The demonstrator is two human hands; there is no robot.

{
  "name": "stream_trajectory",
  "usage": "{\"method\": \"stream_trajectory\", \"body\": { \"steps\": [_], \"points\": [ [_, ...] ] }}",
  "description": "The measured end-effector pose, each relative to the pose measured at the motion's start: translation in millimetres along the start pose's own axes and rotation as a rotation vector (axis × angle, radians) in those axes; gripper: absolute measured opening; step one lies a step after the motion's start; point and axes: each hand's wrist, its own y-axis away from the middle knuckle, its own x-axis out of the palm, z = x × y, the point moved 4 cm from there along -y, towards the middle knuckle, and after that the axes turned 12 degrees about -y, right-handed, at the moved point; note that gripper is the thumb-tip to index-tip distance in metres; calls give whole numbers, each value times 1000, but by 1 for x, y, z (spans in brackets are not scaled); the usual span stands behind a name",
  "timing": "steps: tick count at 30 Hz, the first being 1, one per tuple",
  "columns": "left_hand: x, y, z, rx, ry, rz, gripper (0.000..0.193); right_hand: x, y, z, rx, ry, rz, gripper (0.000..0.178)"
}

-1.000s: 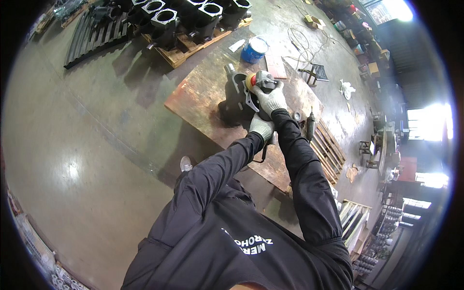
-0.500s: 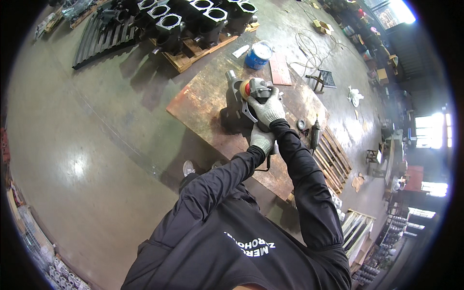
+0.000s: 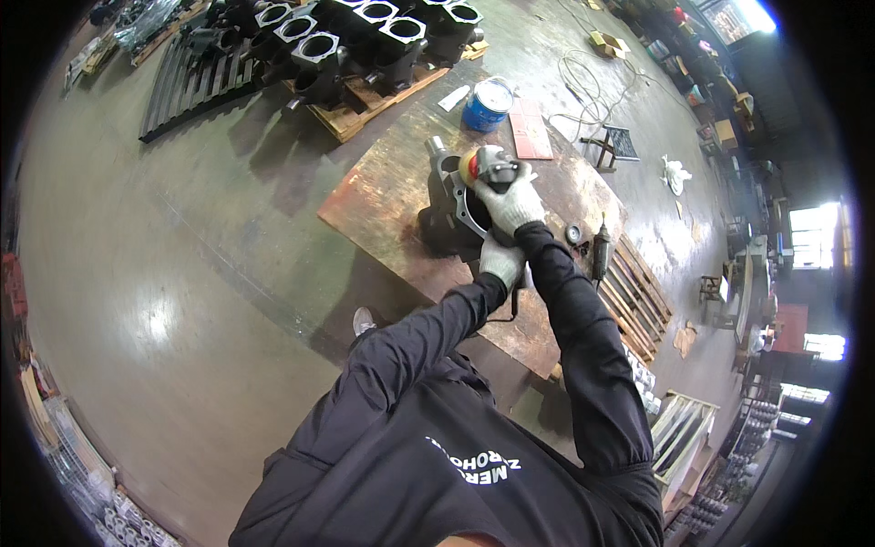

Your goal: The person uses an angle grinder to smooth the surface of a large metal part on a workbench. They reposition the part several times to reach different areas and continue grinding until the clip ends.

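A dark cast metal housing (image 3: 441,221) with a pale machined flange and a round opening lies on a worn metal-topped table (image 3: 383,196). Over its flange is an angle grinder (image 3: 493,162) with a grey head and a yellowish-red disc at the left. My right hand (image 3: 515,202), in a white knit glove, is wrapped round the grinder just behind its head. Closer to me, my gloved left hand (image 3: 501,259) is closed round the tool's rear body, largely hiding it. A dark cord (image 3: 512,310) hangs below that hand.
A blue paint can (image 3: 488,106) and a reddish flat board (image 3: 530,130) stand at the table's far side. Another power tool (image 3: 602,251) and a small disc (image 3: 572,233) lie to the right. Similar housings (image 3: 319,68) fill a pallet far left; cable (image 3: 583,87) loops across the floor.
The grinder and both hands have shifted slightly right along the flange, uncovering more of its bolt holes. The whole view has also turned a little.
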Motion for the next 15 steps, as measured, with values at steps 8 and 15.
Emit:
{"method": "stream_trajectory", "body": {
  "steps": [8,15],
  "points": [
    [26,-14,-5,21,-464,156,50,-26,-21,-22,91,25,-144,101],
    [28,-21,6,44,-652,225,56,-35,-19,-17,121,-44,-173,101]
  ]
}}
